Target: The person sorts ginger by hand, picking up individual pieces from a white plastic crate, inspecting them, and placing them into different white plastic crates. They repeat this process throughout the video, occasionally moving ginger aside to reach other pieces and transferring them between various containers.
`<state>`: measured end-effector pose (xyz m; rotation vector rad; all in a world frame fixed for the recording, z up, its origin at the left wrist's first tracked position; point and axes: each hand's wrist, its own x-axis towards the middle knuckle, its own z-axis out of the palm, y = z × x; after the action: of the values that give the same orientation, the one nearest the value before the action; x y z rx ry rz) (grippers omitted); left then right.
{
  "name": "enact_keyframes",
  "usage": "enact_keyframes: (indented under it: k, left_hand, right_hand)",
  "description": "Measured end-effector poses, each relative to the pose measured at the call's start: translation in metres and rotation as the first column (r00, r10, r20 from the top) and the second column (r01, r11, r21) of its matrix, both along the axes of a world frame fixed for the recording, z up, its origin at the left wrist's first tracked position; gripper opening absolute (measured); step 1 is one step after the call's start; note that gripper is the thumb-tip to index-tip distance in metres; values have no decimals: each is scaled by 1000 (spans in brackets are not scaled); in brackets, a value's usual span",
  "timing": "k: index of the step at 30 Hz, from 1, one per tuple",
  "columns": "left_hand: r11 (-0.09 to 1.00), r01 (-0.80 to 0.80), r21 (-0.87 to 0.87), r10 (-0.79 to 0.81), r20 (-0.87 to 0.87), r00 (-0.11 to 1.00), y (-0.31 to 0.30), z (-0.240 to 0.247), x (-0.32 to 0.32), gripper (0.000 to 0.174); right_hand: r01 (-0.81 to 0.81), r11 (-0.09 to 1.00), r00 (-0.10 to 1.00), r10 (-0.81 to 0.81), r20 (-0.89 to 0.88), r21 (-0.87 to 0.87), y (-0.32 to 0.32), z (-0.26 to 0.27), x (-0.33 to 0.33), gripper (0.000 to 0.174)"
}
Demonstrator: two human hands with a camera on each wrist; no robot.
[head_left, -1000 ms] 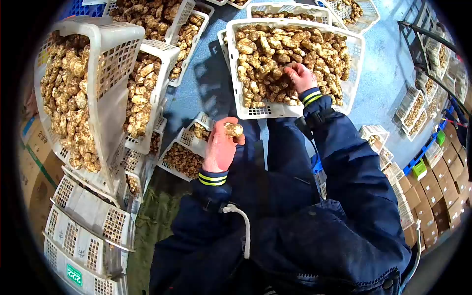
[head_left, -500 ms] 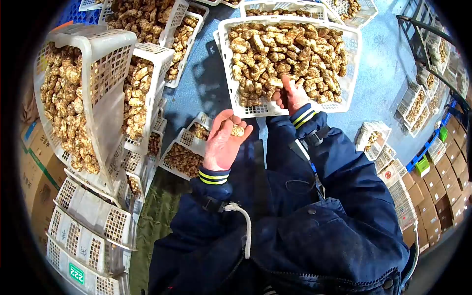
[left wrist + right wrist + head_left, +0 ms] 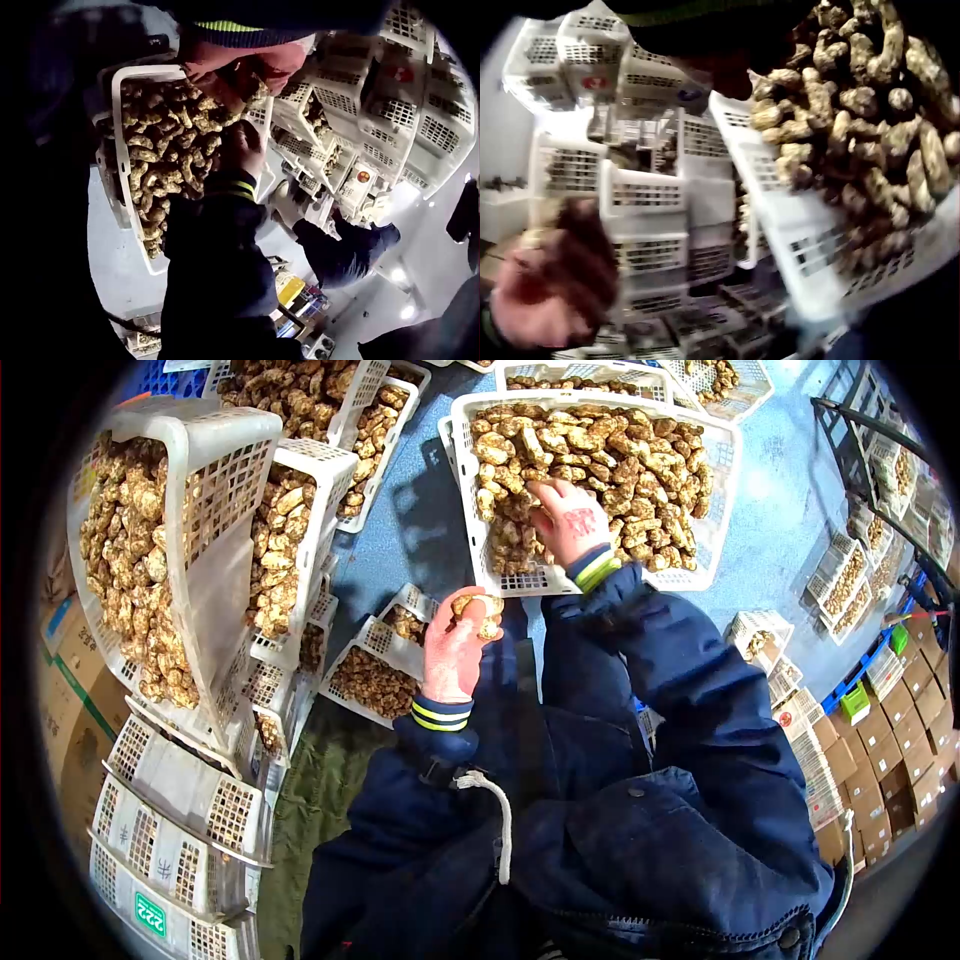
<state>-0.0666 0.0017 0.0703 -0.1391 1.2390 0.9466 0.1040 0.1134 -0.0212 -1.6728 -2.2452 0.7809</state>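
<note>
In the head view my left hand (image 3: 452,658) is raised in front of the crate and grips a knobby brown-and-cream piece (image 3: 480,618) between thumb and fingers. My right hand (image 3: 570,525) reaches over the left part of a white plastic crate (image 3: 505,586), back of the hand upward. Its fingers bend down among a heap of similar mottled, stubby pieces (image 3: 650,480); its fingertips are hidden, so I cannot tell whether it holds one. The left wrist view has the left hand (image 3: 251,64) at the top and the right hand (image 3: 244,150) at the crate's edge.
Tall stacks of white slatted crates (image 3: 225,510) filled with such pieces stand at my left. Smaller crates (image 3: 370,682) sit on the floor behind my left hand. More crates lie on the blue floor (image 3: 770,490) at the right, near cardboard boxes (image 3: 885,760). Another person's arm (image 3: 349,255) shows in the left wrist view.
My right hand has moved left across the heap, dipped to the crate's near edge, then risen back over the pieces. The left hand stays near the same place, its piece shifted among the fingers.
</note>
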Motion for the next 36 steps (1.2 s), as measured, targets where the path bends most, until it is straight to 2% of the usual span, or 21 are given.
enact_keyframes:
  k: [1, 3, 5, 7, 9, 10, 11, 12, 13, 15, 16, 17, 19, 21, 22, 23, 26, 29, 31, 34, 36]
  left_hand:
    - [1000, -3, -2, 3, -3, 1000, 0, 1, -1, 27]
    - [998, -41, 44, 36, 99, 994, 1, 8, -6, 26]
    - [1000, -22, 17, 21, 76, 997, 4, 12, -10, 25]
    - [999, -33, 31, 30, 96, 995, 6, 11, -15, 25]
    - [997, -26, 72, 17, 130, 991, 2, 4, -20, 25]
    - [996, -68, 59, 56, 185, 981, -1, 0, -21, 27]
    - [994, -103, 40, 91, 244, 966, -1, 1, -20, 29]
    - [997, -75, 19, 69, 217, 974, -2, 5, -20, 29]
    - [997, -72, 22, 65, 222, 973, -2, 4, -20, 29]
    - [987, -160, -5, 152, 345, 926, -4, 2, -20, 29]
    - [982, -189, -10, 177, 401, 899, -3, -1, -20, 30]
    - [978, -207, -3, 187, 443, 877, -2, -3, -22, 30]
    - [974, -220, -50, 222, 394, 892, -1, -5, -21, 31]
    - [973, -222, -60, 229, 342, 911, 0, -5, -20, 31]
    - [972, -236, -14, 225, 362, 905, -1, -5, -21, 31]
    - [967, -253, 34, 221, 381, 898, -2, -5, -22, 30]
    - [971, -229, -72, 240, 284, 928, -9, -13, -24, 33]
    - [976, -200, -84, 213, 194, 958, -8, -15, -26, 35]
    - [994, -97, -44, 101, 95, 990, -9, -10, -25, 39]
    - [1000, -26, -12, 27, 77, 997, -5, -9, -22, 44]
    - [993, -113, -21, 115, 159, 981, -3, -9, -22, 44]
  right_hand:
    - [-147, 988, 967, 134, 215, 43, 13, -22, 0, 36]
    - [-379, 925, 857, 354, 374, -9, 20, -56, 1, 38]
    - [-407, 911, 840, 403, 364, -69, 23, -58, -2, 45]
    - [-191, 963, 931, 239, 277, -190, 19, -49, 8, 44]
    - [142, 967, 984, -162, -78, -213, 20, -43, 33, 47]
    - [312, 928, 857, -368, -359, -205, 23, -58, 46, 47]
    - [469, 847, 614, -516, -597, -250, 30, -51, 51, 50]
    - [566, 758, 736, -641, -216, -324, 33, -36, 71, 58]
    - [578, 816, 796, -569, -206, -16, 35, -32, 72, 58]
    - [448, 869, 894, -444, -67, 213, 26, -20, 70, 52]
    - [356, 923, 934, -353, -50, 142, 18, -21, 66, 45]
    - [298, 952, 954, -300, -21, -73, 6, -17, 57, 35]
    - [65, 966, 991, -33, 131, -250, -14, -25, 35, 26]
    - [-21, 914, 966, 123, 227, -404, -23, -50, 21, 22]
    - [46, 890, 971, 67, 229, -454, -22, -50, 12, 22]
    - [20, 934, 992, 26, 122, -356, -21, -49, 6, 22]
    - [64, 915, 994, -95, -59, -398, -23, -50, -3, 23]
    - [-87, 657, 802, -400, -444, -749, -33, -14, -11, 33]
    - [-307, 646, 686, -359, -633, -699, -33, 38, -26, 37]
    - [-440, 788, 716, 17, -698, -431, -43, 46, -38, 41]
    - [-413, 729, 715, -110, -690, -545, -51, 32, -40, 42]
